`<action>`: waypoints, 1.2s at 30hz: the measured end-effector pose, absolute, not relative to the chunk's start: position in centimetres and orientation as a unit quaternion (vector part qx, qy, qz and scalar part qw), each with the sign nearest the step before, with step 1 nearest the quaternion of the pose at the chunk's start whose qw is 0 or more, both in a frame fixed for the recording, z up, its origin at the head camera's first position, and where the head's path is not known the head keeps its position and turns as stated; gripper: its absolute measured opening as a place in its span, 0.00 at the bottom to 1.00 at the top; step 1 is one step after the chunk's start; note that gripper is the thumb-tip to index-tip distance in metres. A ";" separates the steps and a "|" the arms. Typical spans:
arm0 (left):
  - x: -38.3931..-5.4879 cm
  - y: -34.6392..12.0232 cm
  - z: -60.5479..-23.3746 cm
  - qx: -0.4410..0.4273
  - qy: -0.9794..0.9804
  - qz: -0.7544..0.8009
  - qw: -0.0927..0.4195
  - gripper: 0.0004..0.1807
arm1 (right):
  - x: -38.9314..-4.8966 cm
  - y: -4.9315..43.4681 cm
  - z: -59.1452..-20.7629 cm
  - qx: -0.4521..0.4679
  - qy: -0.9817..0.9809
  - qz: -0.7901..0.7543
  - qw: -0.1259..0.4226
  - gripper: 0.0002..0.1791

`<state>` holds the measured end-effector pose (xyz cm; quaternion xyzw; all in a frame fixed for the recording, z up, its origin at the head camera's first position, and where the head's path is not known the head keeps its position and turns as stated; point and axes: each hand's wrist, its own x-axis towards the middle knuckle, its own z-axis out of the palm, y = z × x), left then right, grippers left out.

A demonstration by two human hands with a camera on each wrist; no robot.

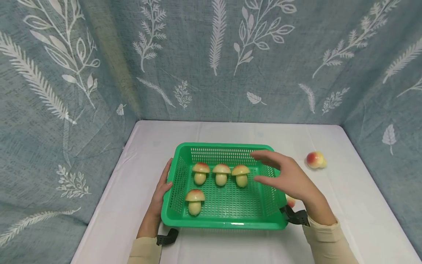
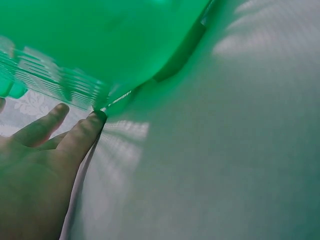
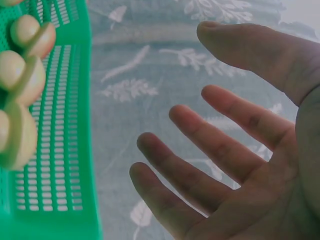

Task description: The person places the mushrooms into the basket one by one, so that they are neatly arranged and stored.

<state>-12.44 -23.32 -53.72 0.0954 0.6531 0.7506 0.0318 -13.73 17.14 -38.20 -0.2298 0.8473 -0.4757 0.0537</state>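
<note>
A green plastic basket [image 1: 224, 224] with slotted walls sits on the table. Inside stand mushroom figures with reddish-yellow caps: three in a row, the left one [image 1: 200, 173], the middle one [image 1: 221, 174] and the right one [image 1: 241, 175]. Another mushroom [image 1: 195, 202] is at the basket's front left. My left hand [image 1: 160, 192] touches the basket's left side, its fingers straight in the left wrist view. Over the basket's right side, my right hand [image 1: 280, 173] is held with thumb and fingers spread apart. Nothing lies between them, as the right wrist view [image 3: 240, 155] also shows.
Right of the basket, a red-and-yellow mushroom [image 1: 315, 160] lies on the white tablecloth [image 1: 343, 183]. A similar piece [image 1: 290, 201] shows partly behind the basket rim and right wrist. Blue-grey leaf-patterned curtains [image 1: 197, 91] border the table at the back and sides.
</note>
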 end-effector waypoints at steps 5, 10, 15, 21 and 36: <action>-12.3 -23.4 -53.8 0.099 0.650 0.753 0.031 0.42 | -13.5 18.5 -38.1 -0.223 0.854 -0.467 0.048 0.34; -12.2 -23.5 -53.8 0.101 0.648 0.754 0.038 0.42 | -13.0 20.4 -38.2 -0.203 0.868 -0.452 0.046 0.33; -12.2 -23.5 -53.8 0.099 0.648 0.755 0.033 0.42 | -12.7 21.9 -38.0 -0.188 0.881 -0.433 0.038 0.33; -12.4 -23.4 -53.7 0.110 0.638 0.761 0.036 0.41 | -12.3 23.4 -38.0 -0.176 0.891 -0.417 0.028 0.34; -12.1 -23.1 -53.3 0.110 0.633 0.766 0.038 0.43 | -12.2 26.4 -39.4 -0.176 0.900 -0.398 0.013 0.33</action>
